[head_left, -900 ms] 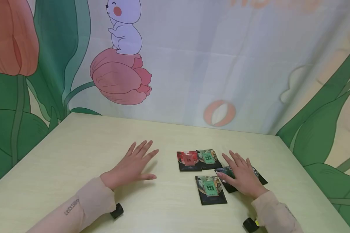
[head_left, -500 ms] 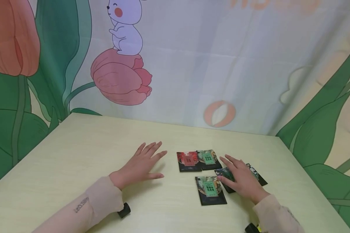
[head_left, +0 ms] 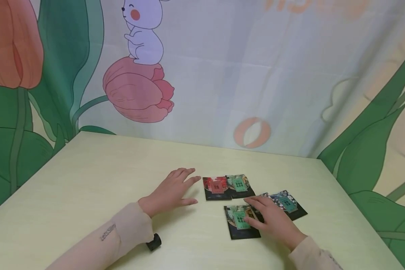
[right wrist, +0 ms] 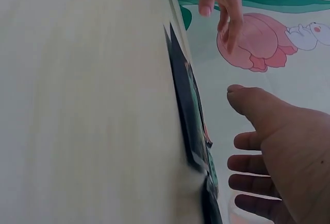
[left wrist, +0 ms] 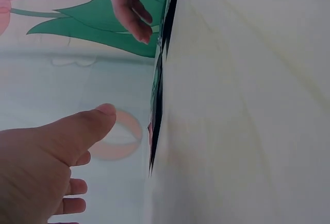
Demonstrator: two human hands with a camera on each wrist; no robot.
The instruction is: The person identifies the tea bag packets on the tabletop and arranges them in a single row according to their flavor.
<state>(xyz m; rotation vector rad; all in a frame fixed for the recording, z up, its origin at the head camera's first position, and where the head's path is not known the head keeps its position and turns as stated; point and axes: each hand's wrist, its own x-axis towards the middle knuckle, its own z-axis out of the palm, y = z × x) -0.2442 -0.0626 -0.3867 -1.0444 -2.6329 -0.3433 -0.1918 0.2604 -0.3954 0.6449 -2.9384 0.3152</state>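
Note:
Several flat dark packets lie on the table. A red-labelled packet (head_left: pixel 217 188) sits beside a green-labelled packet (head_left: pixel 240 186) at the back. In front of them lies another green-labelled packet (head_left: pixel 242 226), its right side partly covered by the right hand. A blue floral packet (head_left: pixel 289 205) lies to the right, partly overlapping another packet mostly hidden behind the fingers. My right hand (head_left: pixel 273 221), fingers spread and relaxed, is above the packets; the right wrist view shows it holding nothing. My left hand (head_left: pixel 170 193) hovers left of the red-labelled packet, fingers loosely extended and holding nothing.
The pale table (head_left: pixel 98 180) runs back to a hanging cloth (head_left: pixel 202 75) printed with tulips and a white animal. A black wrist device (head_left: pixel 153 242) sticks out below the left sleeve.
The left hand has moved right, closer to the red-labelled packet. My right hand has shifted left and toward the front, uncovering more of the blue floral packet. The packets lie as before.

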